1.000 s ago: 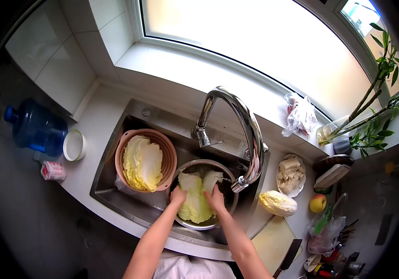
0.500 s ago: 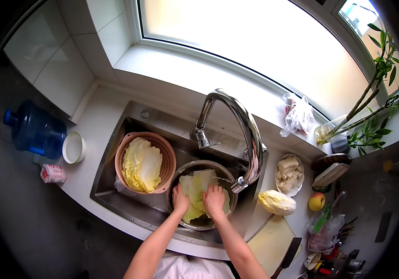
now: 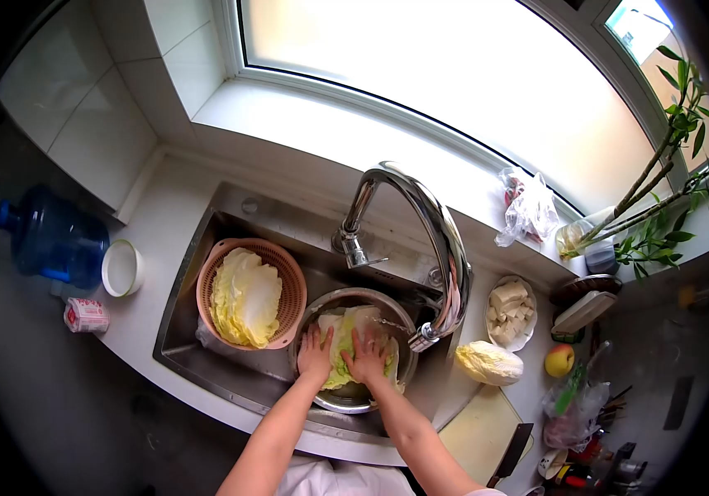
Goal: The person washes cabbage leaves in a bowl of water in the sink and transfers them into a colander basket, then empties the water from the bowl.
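Observation:
Both my hands lie on cabbage leaves (image 3: 343, 341) inside a round metal basin (image 3: 346, 404) in the sink. My left hand (image 3: 315, 351) rests flat on the leaves' left side, fingers spread. On the right part of the leaves lies my right hand (image 3: 366, 356), also with fingers apart. Water runs from the curved faucet (image 3: 445, 248) into the basin. A pink colander (image 3: 292, 289) left of the basin holds a stack of yellow-white cabbage leaves (image 3: 247, 299).
Right of the sink are a small cabbage (image 3: 489, 364), a plate of white chunks (image 3: 511, 312), an apple (image 3: 559, 360), a cutting board (image 3: 482, 434) and a knife (image 3: 510, 455). A white bowl (image 3: 122, 268) and a blue water jug (image 3: 59, 240) are at left.
My hands have gone from gripping the leaves at their sides to lying spread on top of them. The leaves sit lower in the basin. The view has shifted slightly.

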### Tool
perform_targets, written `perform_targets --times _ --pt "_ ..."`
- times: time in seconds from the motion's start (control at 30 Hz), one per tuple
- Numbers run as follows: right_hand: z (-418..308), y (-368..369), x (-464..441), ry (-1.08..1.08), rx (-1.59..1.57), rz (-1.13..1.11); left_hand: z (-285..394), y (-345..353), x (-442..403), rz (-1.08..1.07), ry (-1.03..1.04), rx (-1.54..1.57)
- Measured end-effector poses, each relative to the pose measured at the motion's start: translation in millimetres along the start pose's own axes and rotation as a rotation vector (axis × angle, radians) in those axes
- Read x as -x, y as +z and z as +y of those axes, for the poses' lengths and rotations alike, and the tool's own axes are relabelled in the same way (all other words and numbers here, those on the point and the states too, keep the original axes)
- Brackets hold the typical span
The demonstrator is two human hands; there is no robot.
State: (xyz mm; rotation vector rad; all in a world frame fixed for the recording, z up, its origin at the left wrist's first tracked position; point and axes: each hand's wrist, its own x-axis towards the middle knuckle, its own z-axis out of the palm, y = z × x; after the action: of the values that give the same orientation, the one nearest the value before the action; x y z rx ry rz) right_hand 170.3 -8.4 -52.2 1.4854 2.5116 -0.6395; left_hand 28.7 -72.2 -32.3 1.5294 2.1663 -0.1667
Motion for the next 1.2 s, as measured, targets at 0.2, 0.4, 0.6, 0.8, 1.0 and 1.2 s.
perform_targets --times 0.2,0.4,0.6,0.8,1.0,1.2 --pt "19.4 -78.5 17.4 0.090 0.369 0.287 -0.2 -11.4 0.6 0.144 0.009 0.150" --pt "39.7 -35.3 25.2 0.310 0.094 0.199 25.4 -49.2 5.9 0.611 0.043 0.475" --pt "5.0 -132.1 54.3 0.209 -0.349 0.428 46.3 -37.5 -29.0 0.431 0.094 0.858" --pt "28.9 -133.0 18.5 0.206 -1.156 0.162 49.0 -69.6 -46.6 -0.437 -0.090 2.034" --pt "10.0 -117.8 -6.1 0.148 -1.269 0.127 31.9 -85.7 -33.6 -0.194 0.095 2.024" --pt "36.9 -65.9 -17.7 0.287 -0.606 0.234 22.5 -92.1 -36.8 0.047 0.119 1.813"
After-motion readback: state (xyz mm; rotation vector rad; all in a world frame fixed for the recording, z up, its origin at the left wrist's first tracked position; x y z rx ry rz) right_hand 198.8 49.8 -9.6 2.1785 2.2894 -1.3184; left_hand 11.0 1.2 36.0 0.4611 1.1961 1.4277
